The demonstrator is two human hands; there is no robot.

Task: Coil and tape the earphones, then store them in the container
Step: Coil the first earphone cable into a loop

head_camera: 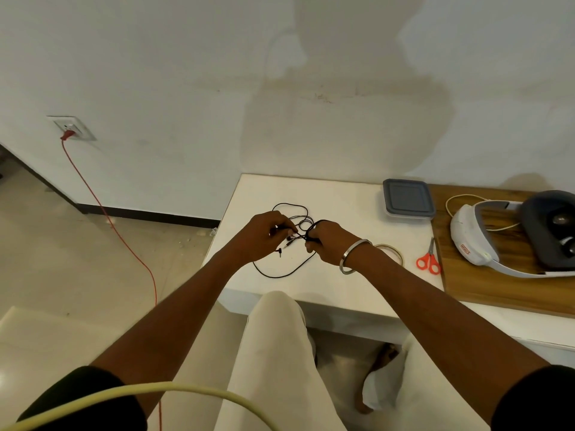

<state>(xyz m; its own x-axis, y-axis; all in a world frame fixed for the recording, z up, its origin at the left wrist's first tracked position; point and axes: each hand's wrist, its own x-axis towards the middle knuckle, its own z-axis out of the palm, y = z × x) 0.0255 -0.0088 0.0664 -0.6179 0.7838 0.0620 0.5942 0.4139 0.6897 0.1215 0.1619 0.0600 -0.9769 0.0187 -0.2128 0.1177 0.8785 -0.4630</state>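
Black wired earphones (281,272) lie partly loose on the white table (342,197), with loops trailing behind and below my hands. My left hand (264,236) pinches the cable near the earbuds and plug. My right hand (326,241), with a metal bangle on its wrist, grips a bunch of cable loops. A roll of clear tape (390,251) lies flat just right of my right wrist. The grey-lidded container (407,197) stands shut at the table's back right.
Orange-handled scissors (429,259) lie right of the tape. A wooden board (497,275) on the right carries a white and grey headset (513,234). A red cord (109,219) runs from a wall socket across the floor at left. My knees are under the table's front edge.
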